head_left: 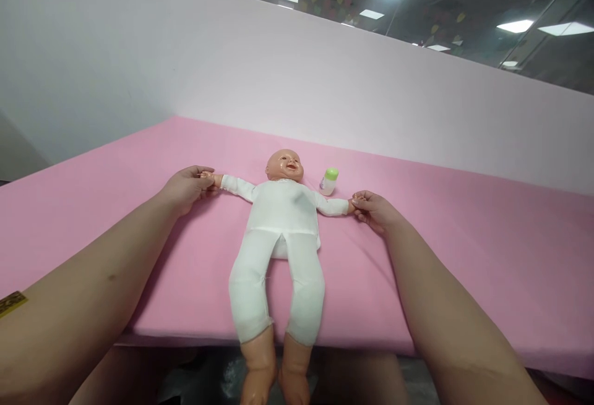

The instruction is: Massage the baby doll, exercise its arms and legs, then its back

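Note:
A baby doll (pixel 284 213) with a white cloth body lies face up, its arms stretched out to both sides and its feet past the near edge. My left hand (pixel 188 188) is closed round the doll's hand on the left. On the right, the fingers of my right hand (pixel 375 209) pinch the doll's other hand. A small bottle (pixel 328 182) with a green cap stands beside the doll's head, just above the arm on the right.
The doll rests on a pink padded surface (pixel 185 294). Behind it rises a pale wall (pixel 325 83), with a dark glass pane reflecting ceiling lights above. My legs are below the near edge.

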Action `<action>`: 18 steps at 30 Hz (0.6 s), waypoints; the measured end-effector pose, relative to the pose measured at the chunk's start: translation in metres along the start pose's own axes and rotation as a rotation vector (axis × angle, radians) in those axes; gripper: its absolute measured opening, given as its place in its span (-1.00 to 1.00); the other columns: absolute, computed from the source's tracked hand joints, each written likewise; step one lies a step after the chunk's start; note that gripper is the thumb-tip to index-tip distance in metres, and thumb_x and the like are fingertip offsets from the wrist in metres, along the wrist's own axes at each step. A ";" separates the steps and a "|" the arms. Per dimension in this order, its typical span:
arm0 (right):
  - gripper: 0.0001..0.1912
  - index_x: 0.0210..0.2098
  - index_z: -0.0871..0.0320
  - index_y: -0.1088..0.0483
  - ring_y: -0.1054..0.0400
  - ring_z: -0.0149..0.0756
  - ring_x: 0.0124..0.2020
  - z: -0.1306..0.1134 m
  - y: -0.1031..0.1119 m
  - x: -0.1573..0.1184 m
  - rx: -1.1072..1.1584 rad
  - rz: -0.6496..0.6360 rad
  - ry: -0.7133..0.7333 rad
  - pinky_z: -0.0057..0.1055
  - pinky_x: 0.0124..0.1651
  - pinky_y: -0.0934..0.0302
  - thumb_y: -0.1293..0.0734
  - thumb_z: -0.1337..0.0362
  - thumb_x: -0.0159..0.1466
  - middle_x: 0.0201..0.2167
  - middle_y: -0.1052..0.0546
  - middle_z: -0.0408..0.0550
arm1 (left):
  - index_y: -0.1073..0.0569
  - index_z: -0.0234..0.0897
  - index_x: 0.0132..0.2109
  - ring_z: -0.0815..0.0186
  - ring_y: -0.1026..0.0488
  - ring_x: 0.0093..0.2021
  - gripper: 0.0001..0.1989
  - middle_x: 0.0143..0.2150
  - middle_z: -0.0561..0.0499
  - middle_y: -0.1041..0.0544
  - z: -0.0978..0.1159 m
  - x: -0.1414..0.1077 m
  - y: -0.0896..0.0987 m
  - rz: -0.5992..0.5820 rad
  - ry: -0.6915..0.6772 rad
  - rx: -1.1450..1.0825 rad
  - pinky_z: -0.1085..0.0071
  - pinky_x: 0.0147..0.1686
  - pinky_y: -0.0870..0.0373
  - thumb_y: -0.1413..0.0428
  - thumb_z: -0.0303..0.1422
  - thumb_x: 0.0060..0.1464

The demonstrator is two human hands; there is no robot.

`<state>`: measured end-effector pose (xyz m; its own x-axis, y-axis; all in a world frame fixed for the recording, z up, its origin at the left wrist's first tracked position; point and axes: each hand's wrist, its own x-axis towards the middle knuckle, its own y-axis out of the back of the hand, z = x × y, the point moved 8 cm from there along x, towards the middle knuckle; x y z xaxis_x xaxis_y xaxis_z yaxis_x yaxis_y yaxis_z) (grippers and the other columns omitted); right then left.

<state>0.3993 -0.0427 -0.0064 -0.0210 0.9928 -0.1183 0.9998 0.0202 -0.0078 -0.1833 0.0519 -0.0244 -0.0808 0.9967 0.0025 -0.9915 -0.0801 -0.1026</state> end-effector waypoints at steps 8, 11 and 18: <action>-0.59 -0.31 0.12 -0.44 -0.19 -0.44 -0.57 0.003 0.006 0.005 -0.072 0.100 0.008 -0.52 -0.63 -0.10 -0.52 -0.08 0.33 -0.48 -0.45 -0.10 | -0.56 -0.39 -0.01 0.09 -0.66 -0.28 -0.68 -0.16 -0.27 -0.62 0.003 -0.003 -0.002 0.018 0.017 -0.001 0.14 -0.23 -0.69 -0.35 -0.35 0.11; -0.63 -0.28 0.14 -0.48 -0.18 -0.43 -0.56 0.005 0.009 0.007 -0.066 0.123 -0.004 -0.52 -0.63 -0.11 -0.50 -0.04 0.36 -0.47 -0.43 -0.09 | -0.56 -0.38 -0.02 0.11 -0.65 -0.32 -0.73 -0.15 -0.29 -0.62 0.003 -0.002 -0.001 0.035 0.016 0.002 0.14 -0.27 -0.69 -0.31 -0.34 0.17; -0.85 -0.17 0.16 -0.56 -0.27 -0.43 -0.51 0.004 0.007 0.003 -0.044 0.104 -0.032 -0.53 -0.55 -0.26 -0.47 0.20 0.36 -0.38 -0.51 -0.02 | -0.57 -0.43 0.00 0.08 -0.66 -0.33 -0.70 -0.15 -0.29 -0.63 0.001 -0.001 -0.001 0.042 0.028 0.007 0.11 -0.26 -0.71 -0.26 -0.44 0.11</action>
<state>0.4066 -0.0395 -0.0109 0.0831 0.9855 -0.1479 0.9958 -0.0765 0.0493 -0.1828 0.0513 -0.0236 -0.1194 0.9924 -0.0293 -0.9880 -0.1217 -0.0956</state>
